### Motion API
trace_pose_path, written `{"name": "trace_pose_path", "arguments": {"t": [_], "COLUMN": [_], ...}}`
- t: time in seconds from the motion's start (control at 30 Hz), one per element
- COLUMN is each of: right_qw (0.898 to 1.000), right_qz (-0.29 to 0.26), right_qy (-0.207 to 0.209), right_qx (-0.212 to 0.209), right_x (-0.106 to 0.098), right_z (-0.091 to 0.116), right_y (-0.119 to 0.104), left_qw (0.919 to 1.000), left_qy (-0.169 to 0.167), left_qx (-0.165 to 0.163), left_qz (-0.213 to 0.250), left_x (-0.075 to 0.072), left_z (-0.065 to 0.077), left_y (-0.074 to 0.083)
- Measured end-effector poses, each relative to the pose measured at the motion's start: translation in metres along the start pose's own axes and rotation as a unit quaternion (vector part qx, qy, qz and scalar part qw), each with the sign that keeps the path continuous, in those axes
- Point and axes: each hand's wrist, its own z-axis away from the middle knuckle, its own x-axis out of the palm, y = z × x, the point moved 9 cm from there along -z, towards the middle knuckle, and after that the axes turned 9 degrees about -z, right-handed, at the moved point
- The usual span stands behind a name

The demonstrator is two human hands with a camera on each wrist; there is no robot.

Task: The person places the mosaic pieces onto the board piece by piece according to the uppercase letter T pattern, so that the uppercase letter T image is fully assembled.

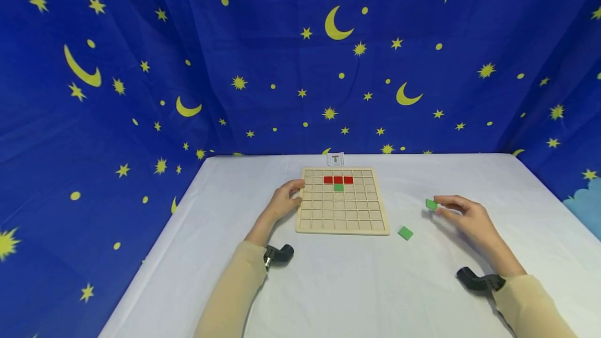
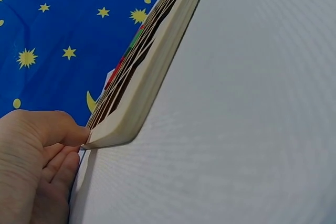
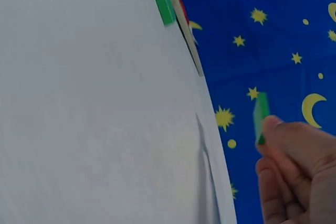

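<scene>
A square wooden grid board [image 1: 341, 231] lies flat on the table, with three red tiles [image 1: 338, 180] in a row near its far side. One green tile [image 1: 338, 188] sits directly below the middle red one. My left hand [image 1: 281, 201] holds the board's left edge, thumb and fingers at the rim [image 2: 113, 134]. Off the board to the right, my right hand [image 1: 469, 220] pinches another green tile [image 3: 261, 116] between thumb and fingertips, raised over the tablecloth. A loose green tile [image 1: 405, 232] lies between that hand and the board's near right corner.
Just beyond the board's far edge lies a small pattern card [image 1: 335, 159] showing a printed grid with coloured squares. A white cloth [image 1: 357, 286] covers the table. Blue star-and-moon curtains [image 1: 281, 56] close off the back and sides. Each wrist wears a black camera mount [image 1: 478, 279].
</scene>
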Motion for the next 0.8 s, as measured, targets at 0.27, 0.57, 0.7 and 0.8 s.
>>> {"name": "trace_pose_path", "arguments": {"t": [0.27, 0.57, 0.7, 0.8], "right_qw": [1.000, 1.000, 0.999, 0.998], "right_qz": [-0.005, -0.028, -0.041, -0.062], "right_qy": [0.015, 0.008, -0.002, -0.011], "right_qx": [0.022, 0.012, -0.022, -0.027], "right_x": [-0.014, -0.003, 0.015, 0.031], "right_z": [-0.003, -0.024, -0.041, -0.050], "right_y": [-0.008, -0.014, -0.004, -0.012], "left_qw": [0.9999, 1.0000, 0.9999, 1.0000], "left_qy": [-0.007, -0.008, -0.009, -0.008], "left_qx": [0.006, -0.004, -0.005, -0.004], "left_qz": [0.004, -0.004, -0.005, -0.003], "left_x": [0.000, -0.001, -0.001, -0.001], "left_z": [-0.001, 0.000, 0.001, 0.001], "left_y": [0.002, 0.002, 0.002, 0.003]}}
